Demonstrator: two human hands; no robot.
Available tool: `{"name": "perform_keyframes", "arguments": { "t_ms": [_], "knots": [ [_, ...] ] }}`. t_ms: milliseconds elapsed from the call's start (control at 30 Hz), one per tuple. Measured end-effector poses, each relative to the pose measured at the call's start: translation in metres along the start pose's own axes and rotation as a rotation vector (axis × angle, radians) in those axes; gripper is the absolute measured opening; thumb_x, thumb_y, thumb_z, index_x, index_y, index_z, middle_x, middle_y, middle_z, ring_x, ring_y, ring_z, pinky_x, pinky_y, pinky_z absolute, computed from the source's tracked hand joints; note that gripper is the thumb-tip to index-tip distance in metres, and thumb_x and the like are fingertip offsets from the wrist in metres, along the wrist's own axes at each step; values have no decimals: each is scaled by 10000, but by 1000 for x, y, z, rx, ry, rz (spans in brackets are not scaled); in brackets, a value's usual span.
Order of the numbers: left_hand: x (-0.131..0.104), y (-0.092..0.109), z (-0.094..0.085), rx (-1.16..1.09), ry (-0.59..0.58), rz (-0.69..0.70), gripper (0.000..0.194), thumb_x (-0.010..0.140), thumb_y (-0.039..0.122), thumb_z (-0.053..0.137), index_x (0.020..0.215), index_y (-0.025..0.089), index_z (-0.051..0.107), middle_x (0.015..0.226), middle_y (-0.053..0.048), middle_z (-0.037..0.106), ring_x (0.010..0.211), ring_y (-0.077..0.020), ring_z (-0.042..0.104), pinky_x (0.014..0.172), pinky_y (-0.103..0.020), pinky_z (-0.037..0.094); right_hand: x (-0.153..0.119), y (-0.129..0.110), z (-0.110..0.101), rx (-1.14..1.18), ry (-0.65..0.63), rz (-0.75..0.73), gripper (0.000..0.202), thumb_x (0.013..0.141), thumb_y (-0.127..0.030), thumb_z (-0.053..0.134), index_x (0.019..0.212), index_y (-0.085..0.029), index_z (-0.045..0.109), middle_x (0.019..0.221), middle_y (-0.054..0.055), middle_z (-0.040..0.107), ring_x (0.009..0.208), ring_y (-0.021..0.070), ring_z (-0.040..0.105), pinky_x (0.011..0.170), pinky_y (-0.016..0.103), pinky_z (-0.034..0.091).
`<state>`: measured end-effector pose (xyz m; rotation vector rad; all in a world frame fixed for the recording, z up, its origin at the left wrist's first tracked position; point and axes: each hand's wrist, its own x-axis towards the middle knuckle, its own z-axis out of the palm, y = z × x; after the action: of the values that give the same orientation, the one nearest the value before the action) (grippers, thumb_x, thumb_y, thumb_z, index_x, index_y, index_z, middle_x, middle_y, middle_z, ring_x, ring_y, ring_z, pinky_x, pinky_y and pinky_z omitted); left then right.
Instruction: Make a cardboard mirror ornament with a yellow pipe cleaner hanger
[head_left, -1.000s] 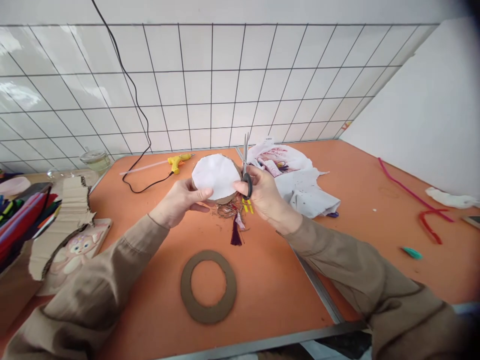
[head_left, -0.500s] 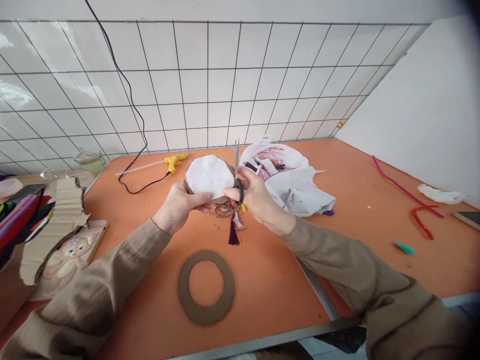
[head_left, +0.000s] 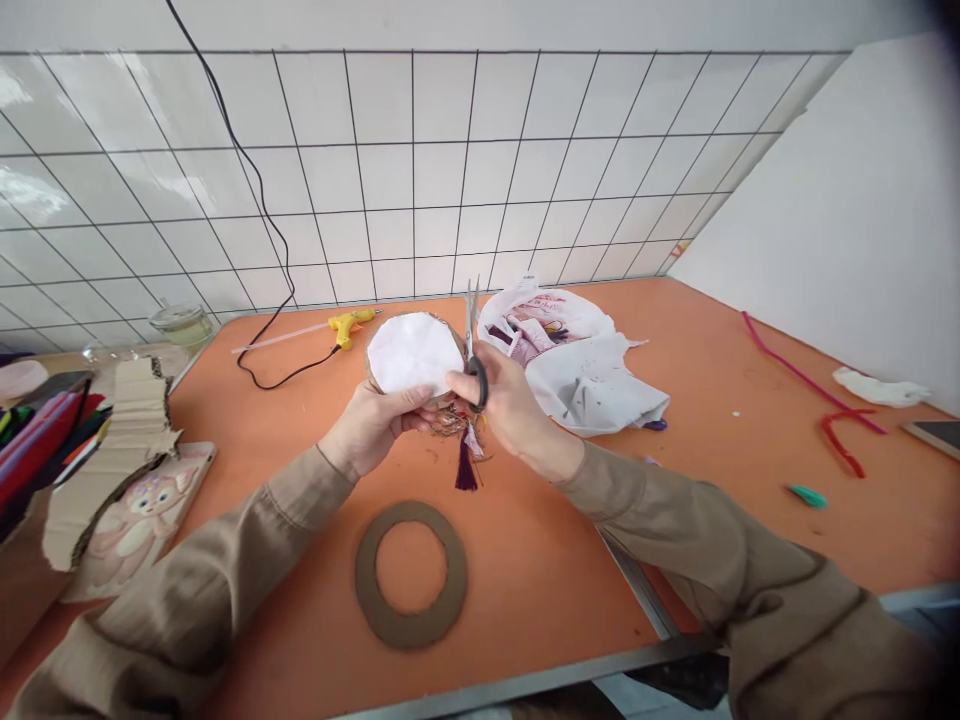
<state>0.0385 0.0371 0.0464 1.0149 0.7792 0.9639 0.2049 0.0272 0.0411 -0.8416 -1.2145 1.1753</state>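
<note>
White and probably light, the round piece (head_left: 415,350) is pinched at its lower edge by my left hand (head_left: 375,420), above the orange surface (head_left: 540,560); its brown backing (head_left: 370,373) looks stiff, best held by the rim. My right hand (head_left: 514,402) holds the scissors (head_left: 470,340), blades up beside it.

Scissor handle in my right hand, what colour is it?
The scissor handle is black; it shows best in the head view.

White disc (head_left: 416,352) and scissors (head_left: 471,335) slightly nearer yellow glue gun (head_left: 347,328) than one second ago; scissor blades now spread wider.
</note>
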Motion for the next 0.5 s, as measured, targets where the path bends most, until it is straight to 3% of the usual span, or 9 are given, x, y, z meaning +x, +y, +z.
{"name": "perform_keyframes", "arguments": {
  "t_ms": [100,233,367,433,500],
  "knots": [
    [1,5,-3,15,-6,-25,371,543,281,934,790,100,724,619,-38,676,517,-105,598,488,-204,496,3,-1,-3,26,-21,1,269,707,-342,736,760,-207,510,660,-43,557,579,107,510,487,236,392],
    [2,8,-8,54,-48,-61,371,538,338,934,722,105,712,596,-51,673,504,-117,593,459,-212,488,7,-4,-6,8,23,59,321,581,-275,792,704,-207,504,603,-72,503,515,93,480,441,228,354],
    [7,12,-17,23,-14,-6,463,633,505,851,904,144,750,814,-87,737,645,-175,658,482,-251,532,8,-7,-8,-4,3,141,271,567,-263,760,693,-190,533,597,-66,515,502,87,472,456,232,348],
    [10,15,-23,28,34,27,436,663,476,833,952,160,751,873,-77,734,691,-174,661,512,-256,547,8,-9,-9,-40,-32,140,254,554,-237,751,675,-183,535,593,-69,500,520,82,458,488,234,361],
    [12,19,-28,82,72,38,348,645,395,849,858,141,743,749,-48,688,605,-143,613,482,-244,519,8,-11,-10,-89,-82,113,245,541,-214,743,663,-183,533,595,-73,482,554,85,451,521,235,370]
  ]
}}
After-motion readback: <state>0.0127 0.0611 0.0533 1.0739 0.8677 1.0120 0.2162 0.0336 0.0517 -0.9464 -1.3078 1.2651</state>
